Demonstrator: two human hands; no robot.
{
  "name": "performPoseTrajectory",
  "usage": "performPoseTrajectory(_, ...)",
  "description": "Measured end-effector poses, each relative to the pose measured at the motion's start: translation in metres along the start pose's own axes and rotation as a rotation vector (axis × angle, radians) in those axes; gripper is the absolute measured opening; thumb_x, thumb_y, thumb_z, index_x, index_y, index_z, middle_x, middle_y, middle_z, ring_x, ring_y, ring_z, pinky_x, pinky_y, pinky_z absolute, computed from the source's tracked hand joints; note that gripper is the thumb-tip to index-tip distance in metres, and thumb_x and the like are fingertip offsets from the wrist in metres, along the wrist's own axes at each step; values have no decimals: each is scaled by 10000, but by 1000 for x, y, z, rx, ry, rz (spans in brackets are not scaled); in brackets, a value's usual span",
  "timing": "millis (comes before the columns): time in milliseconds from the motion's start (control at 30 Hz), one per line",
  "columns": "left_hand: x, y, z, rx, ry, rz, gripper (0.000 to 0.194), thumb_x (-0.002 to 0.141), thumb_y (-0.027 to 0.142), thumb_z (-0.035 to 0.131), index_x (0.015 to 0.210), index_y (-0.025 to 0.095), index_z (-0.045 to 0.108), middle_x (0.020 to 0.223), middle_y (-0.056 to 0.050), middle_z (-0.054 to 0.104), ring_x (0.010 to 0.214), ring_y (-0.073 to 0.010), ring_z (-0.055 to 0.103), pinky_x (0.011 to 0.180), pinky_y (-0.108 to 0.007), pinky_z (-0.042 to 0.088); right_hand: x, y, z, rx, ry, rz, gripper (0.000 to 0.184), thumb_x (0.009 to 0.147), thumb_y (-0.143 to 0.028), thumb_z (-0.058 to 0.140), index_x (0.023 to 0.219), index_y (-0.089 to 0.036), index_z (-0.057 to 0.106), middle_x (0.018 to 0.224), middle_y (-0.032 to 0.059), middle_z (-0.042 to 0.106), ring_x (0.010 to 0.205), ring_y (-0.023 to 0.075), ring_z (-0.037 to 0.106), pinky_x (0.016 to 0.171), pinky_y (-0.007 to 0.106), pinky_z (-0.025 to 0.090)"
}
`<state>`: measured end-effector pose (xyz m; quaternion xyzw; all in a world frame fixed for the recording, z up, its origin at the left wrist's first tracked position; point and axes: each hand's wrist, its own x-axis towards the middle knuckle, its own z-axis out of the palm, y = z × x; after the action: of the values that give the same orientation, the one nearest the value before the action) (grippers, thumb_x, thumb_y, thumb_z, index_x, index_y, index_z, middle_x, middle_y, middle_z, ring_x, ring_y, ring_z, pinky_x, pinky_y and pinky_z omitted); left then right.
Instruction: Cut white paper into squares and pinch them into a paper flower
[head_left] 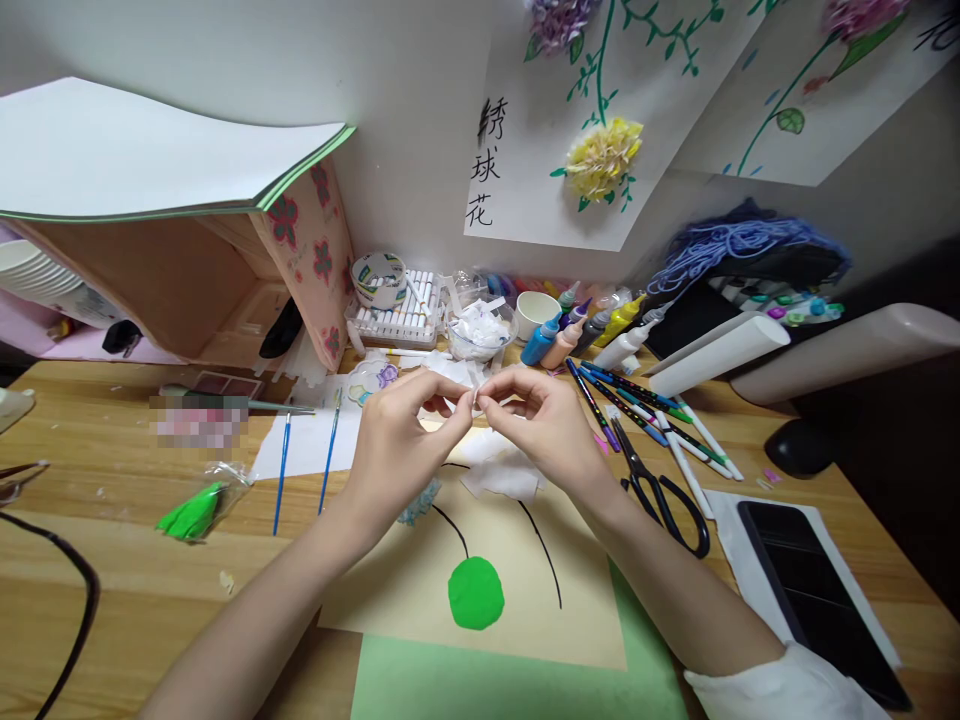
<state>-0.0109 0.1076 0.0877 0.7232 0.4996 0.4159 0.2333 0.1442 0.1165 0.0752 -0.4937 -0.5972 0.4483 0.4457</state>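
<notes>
From where I stand, the left hand (409,425) and right hand (536,425) meet above the sheet (585,620), fingertips pinched round 1 tiny white scrap (475,398), which probably wants light, even pressure from both sides to avoid tearing.

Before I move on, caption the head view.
Left hand and right hand pinch a small pale piece near a green disc on cream paper.

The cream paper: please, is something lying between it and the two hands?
Yes: loose white paper pieces lie on the cream paper, just below the left hand and right hand in the view. Nothing visible covers the green disc nearer the person.
</notes>
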Motion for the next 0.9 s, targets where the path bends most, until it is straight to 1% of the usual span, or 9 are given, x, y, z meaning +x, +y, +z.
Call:
performPoseTrajectory(133, 1, -1, -1, -53, 17, -89, 115, 803, 252, 586, 749, 178, 656, 713, -5, 664, 642, -121, 567, 617, -232, 444, -1, -3, -2, -31, -18, -20, 67, 727, -223, 633, 761, -167, 620, 753, 18, 649, 693, 134, 606, 616, 244, 496)
performPoseTrajectory(233, 1, -2, 0, -76, 19, -113, 125, 800, 260, 588, 747, 174, 661, 708, -8, 668, 642, -123, 577, 616, -230, 450, -3, -6, 0, -54, -41, -46, 110, 722, -253, 656, 785, -172, 616, 792, 25, 652, 721, 143, 612, 616, 247, 496)
performPoseTrajectory(333, 1, -2, 0, -85, 24, -117, 117, 797, 255, 593, 744, 175, 661, 706, -3, 667, 638, -118, 575, 617, -227, 453, -6, -7, 3, -95, 7, -100, 101, 722, -249, 658, 770, -179, 602, 775, 20, 640, 715, 145, 604, 595, 246, 491)
performPoseTrajectory(433, 1, -2, 0, -91, 23, -123, 106, 794, 245, 598, 744, 176, 661, 706, 2, 663, 638, -114, 574, 617, -224, 452, -7, -7, 6, -147, 53, -168, 43, 731, -193, 631, 748, -185, 592, 751, 9, 630, 687, 134, 593, 597, 242, 487)
performPoseTrajectory(533, 1, -1, 0, -95, 22, -128, 100, 791, 241, 604, 739, 174, 658, 703, 6, 659, 635, -110, 572, 616, -221, 449, -6, -5, 6, -185, 71, -208, 36, 741, -159, 610, 735, -185, 587, 734, 1, 625, 662, 124, 580, 601, 239, 480)
performPoseTrajectory(633, 1, -1, 0, -93, 21, -135, 98, 789, 243, 609, 739, 172, 655, 700, 10, 654, 633, -104, 567, 615, -216, 445, -6, -5, 5, -193, 75, -210, 46, 744, -148, 601, 727, -185, 580, 725, -2, 620, 651, 121, 572, 607, 241, 477)
performPoseTrajectory(900, 3, -2, -1, -84, 23, -136, 89, 778, 224, 607, 728, 164, 650, 709, 5, 656, 646, -108, 566, 616, -219, 442, -2, -5, -1, -111, 63, -126, 26, 725, -163, 609, 724, -174, 586, 719, 1, 616, 656, 122, 571, 586, 235, 465)
